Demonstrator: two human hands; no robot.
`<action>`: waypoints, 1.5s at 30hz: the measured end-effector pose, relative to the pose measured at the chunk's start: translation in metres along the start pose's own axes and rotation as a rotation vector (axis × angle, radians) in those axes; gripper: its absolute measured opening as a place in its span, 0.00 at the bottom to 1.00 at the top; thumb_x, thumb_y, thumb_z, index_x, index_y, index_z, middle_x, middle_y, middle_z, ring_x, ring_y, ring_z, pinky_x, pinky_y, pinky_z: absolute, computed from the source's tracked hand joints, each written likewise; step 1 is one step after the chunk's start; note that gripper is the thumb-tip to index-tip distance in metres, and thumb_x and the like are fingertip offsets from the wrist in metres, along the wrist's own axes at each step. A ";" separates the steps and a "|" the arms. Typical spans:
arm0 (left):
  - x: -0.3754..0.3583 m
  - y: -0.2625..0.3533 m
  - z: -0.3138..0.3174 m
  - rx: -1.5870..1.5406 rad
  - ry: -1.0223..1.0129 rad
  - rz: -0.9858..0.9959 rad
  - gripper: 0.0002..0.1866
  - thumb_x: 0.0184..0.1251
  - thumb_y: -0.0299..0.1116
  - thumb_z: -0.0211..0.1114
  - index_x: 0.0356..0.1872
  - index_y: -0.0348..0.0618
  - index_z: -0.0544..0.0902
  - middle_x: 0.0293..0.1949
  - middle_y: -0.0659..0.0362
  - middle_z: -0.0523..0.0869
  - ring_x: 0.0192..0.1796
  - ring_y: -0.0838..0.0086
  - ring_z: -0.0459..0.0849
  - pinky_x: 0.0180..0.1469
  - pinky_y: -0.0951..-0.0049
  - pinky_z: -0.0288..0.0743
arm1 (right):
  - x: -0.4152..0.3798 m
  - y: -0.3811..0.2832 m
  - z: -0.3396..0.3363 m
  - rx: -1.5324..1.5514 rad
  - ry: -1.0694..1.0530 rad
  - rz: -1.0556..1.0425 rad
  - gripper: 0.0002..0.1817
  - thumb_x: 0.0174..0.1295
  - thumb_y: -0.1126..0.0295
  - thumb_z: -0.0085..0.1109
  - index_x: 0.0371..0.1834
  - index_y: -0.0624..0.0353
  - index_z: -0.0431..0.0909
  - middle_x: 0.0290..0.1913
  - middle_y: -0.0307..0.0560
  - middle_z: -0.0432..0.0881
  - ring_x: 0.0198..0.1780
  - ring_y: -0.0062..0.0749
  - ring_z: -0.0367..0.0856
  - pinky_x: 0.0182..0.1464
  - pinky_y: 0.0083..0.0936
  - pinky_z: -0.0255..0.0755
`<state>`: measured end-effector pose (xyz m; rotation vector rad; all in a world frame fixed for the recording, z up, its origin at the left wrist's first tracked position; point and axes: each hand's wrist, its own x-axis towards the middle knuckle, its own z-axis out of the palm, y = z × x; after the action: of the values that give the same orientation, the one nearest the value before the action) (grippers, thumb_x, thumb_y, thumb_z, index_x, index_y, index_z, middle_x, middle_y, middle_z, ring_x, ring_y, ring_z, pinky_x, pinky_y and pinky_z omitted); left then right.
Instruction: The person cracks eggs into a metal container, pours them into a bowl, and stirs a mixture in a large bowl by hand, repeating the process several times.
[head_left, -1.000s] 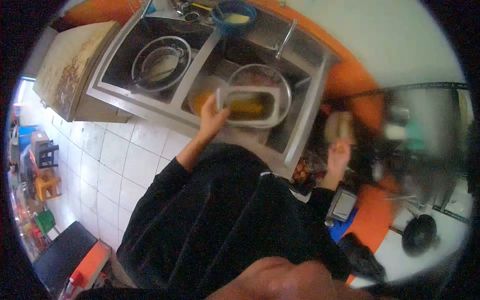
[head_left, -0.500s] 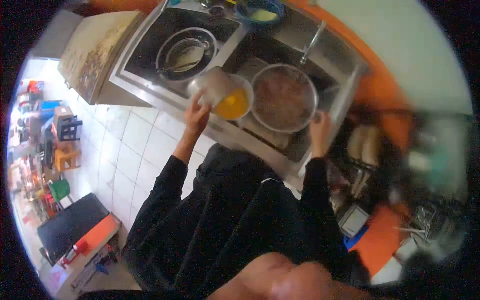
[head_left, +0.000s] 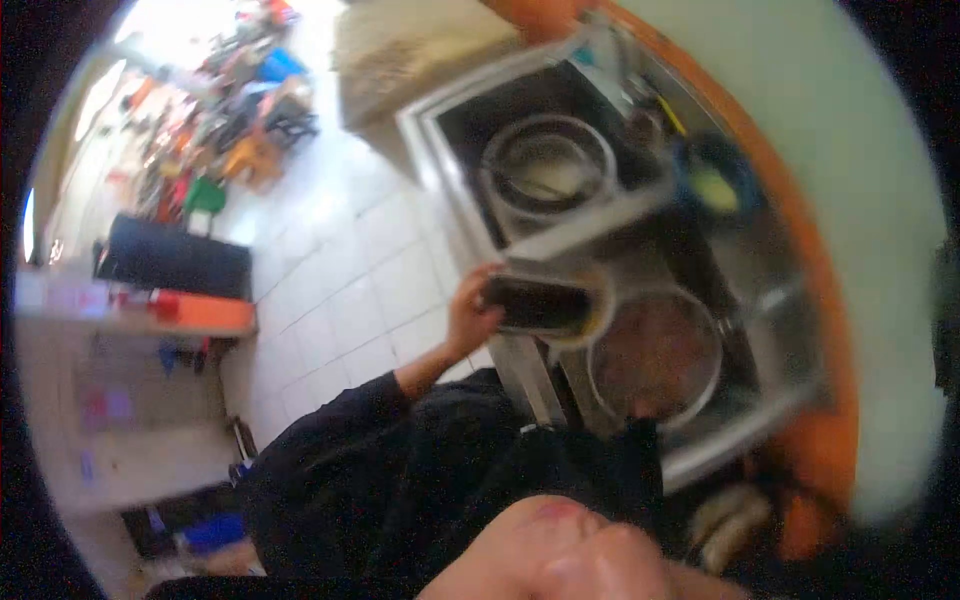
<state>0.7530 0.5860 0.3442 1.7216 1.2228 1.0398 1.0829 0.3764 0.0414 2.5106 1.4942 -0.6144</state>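
Observation:
My left hand (head_left: 472, 318) grips the near end of a metal container (head_left: 540, 304), which is tipped so that its dark inside shows. Just beyond it is a pale bowl (head_left: 606, 305) with yellow contents, partly covered by the container. To the right, a large round basin (head_left: 718, 362) of brownish-red contents sits in the sink. My right hand (head_left: 655, 409) is at the near edge of that basin. The sleeve and blur hide its fingers, so its grip does not show.
In the other sink bowl lies a round metal basin (head_left: 612, 150) with a smaller vessel inside. A blue basin (head_left: 745, 165) with something pale green stands at the back. Metal sink edges (head_left: 600, 225) surround the work. White floor tiles (head_left: 340, 290) lie to the left.
The view has swung, so the sink appears further right and turned. The metal container has tipped, showing its dark inside. My right hand, earlier plain at the basin's side, is now mostly hidden.

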 end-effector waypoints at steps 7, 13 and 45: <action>-0.007 0.007 0.017 -0.175 0.006 -0.030 0.22 0.45 0.14 0.55 0.46 0.36 0.77 0.57 0.52 0.71 0.61 0.61 0.70 0.57 0.71 0.69 | 0.023 -0.010 0.041 0.103 -0.121 -0.121 0.28 0.61 0.59 0.49 0.64 0.54 0.59 0.53 0.52 0.68 0.50 0.43 0.65 0.52 0.39 0.59; -0.004 0.013 0.012 -0.169 -0.031 0.065 0.22 0.45 0.16 0.57 0.46 0.39 0.77 0.55 0.54 0.73 0.58 0.63 0.72 0.56 0.68 0.69 | 0.016 -0.017 0.029 0.570 -0.173 -0.190 0.28 0.62 0.60 0.49 0.64 0.53 0.56 0.45 0.51 0.73 0.40 0.41 0.72 0.42 0.40 0.66; -0.028 0.055 0.083 -0.698 -0.592 -0.344 0.23 0.51 0.18 0.57 0.52 0.35 0.73 0.43 0.55 0.80 0.45 0.71 0.78 0.47 0.73 0.73 | -0.210 -0.107 -0.311 0.489 0.917 -0.081 0.17 0.56 0.65 0.62 0.47 0.56 0.71 0.39 0.49 0.76 0.38 0.42 0.78 0.37 0.31 0.73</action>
<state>0.8420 0.5350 0.3582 1.0949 0.6273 0.5760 0.9851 0.3647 0.4193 3.3733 1.8674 0.2880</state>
